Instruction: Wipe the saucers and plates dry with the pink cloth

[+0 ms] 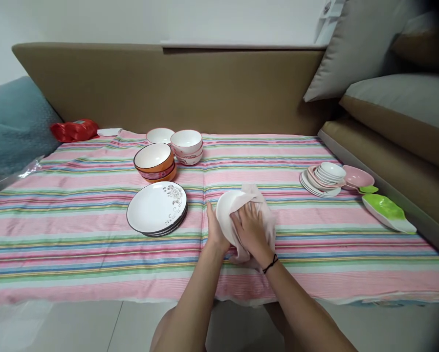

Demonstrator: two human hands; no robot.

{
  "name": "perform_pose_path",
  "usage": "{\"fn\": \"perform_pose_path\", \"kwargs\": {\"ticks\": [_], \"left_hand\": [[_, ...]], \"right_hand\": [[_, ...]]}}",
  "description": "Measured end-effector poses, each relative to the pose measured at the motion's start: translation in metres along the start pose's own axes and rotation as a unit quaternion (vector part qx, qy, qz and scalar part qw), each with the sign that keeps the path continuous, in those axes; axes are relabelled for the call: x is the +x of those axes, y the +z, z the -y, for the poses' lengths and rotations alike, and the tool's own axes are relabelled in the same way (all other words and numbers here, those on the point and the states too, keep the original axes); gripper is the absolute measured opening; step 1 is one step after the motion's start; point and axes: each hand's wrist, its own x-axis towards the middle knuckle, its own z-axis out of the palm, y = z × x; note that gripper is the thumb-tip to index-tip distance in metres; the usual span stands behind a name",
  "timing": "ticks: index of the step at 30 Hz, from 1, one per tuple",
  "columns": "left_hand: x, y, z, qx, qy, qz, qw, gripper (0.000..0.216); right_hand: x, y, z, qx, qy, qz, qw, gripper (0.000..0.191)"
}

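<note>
Above the near part of the striped cover, my left hand (216, 230) grips a round white plate (226, 211) by its left side, thumb pointing up along the rim. My right hand (252, 226) presses a pale pink cloth (267, 220) against the plate's face, fingers bent over the fabric. The cloth drapes past the plate's right side and hides much of it. Just left of my hands sits a stack of white plates (153, 208) with dark rims and a grey flower pattern.
Behind those plates stand orange bowls (155, 164) and white bowls (186, 142) in stacks. To the right are small white dishes (329, 172), a pink dish (358, 177) and a green leaf-shaped dish (386, 210). A red package (75, 130) lies far left; cushions (399, 107) rise at right.
</note>
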Motion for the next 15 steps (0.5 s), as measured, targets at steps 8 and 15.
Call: {"fn": "perform_pose_path", "kwargs": {"ticks": [8, 15], "left_hand": [[0.006, -0.016, 0.012, 0.008, 0.034, -0.078, 0.996, 0.061], [0.009, -0.016, 0.009, -0.018, 0.016, -0.063, 0.998, 0.059]], "right_hand": [[0.009, -0.002, 0.016, -0.018, -0.078, 0.033, 0.996, 0.046], [-0.009, -0.002, 0.006, -0.054, -0.024, 0.046, 0.997, 0.049]]}}
